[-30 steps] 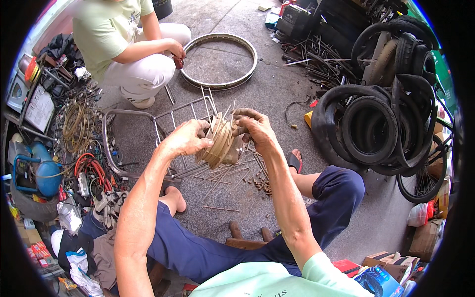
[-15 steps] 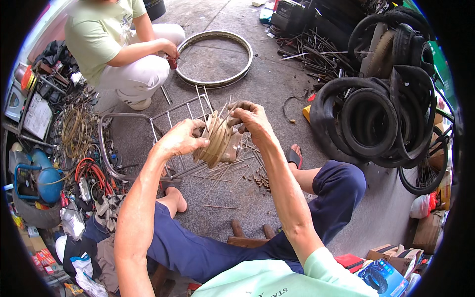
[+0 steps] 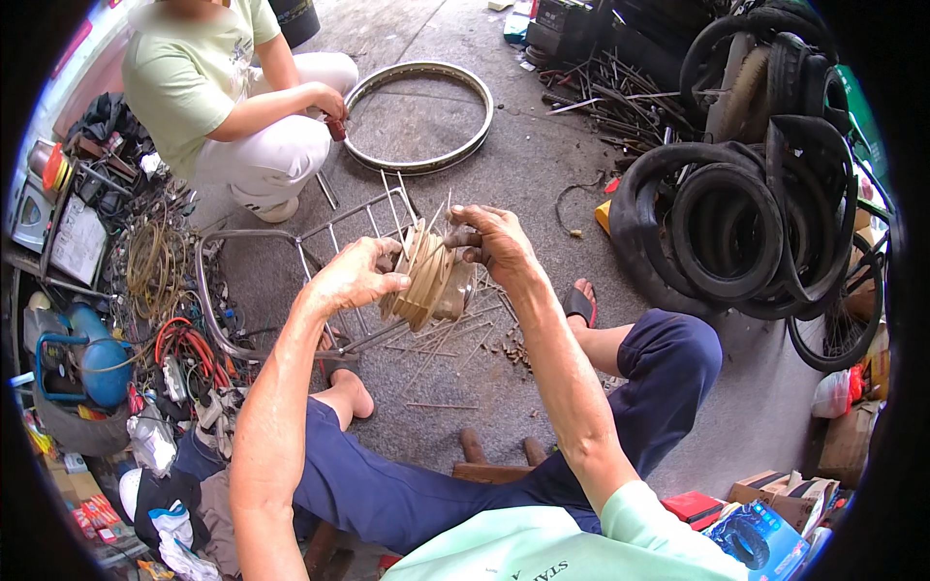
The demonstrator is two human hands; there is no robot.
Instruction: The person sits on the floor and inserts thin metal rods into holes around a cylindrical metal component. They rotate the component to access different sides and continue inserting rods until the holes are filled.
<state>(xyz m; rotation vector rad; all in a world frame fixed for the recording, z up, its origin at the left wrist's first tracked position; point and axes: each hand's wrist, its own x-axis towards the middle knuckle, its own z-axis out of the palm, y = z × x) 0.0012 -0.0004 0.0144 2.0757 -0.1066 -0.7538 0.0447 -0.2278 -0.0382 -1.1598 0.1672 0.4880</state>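
Observation:
My left hand (image 3: pixel 351 277) is closed around the near-left side of a dirty, tan wheel hub (image 3: pixel 418 290) with ridged flanges, held up off the ground. At the hub's far right edge, my right hand (image 3: pixel 496 238) pinches a thin wire spoke (image 3: pixel 448 205) that stands up beside the flange. Whether the spoke passes through a flange hole I cannot tell. Loose spokes (image 3: pixel 436 354) lie scattered on the ground below, beside a small pile of brassy bits (image 3: pixel 513 351). Beyond my hands, a bare metal wheel rim (image 3: pixel 418 68) lies flat.
A tubular metal rack (image 3: pixel 232 229) lies left of the hub. At the upper left, a person (image 3: pixel 199 97) squats holding a reddish object. Black tyres (image 3: pixel 722 232) are heaped at right; clutter with cables and a blue tank (image 3: pixel 102 360) lines the left. A wooden stool (image 3: pixel 489 473) is beneath me.
My right hand's fingers have shifted slightly at the hub's edge, and the spoke there looks more upright. The left hand keeps its hold. The whole view has shifted a little.

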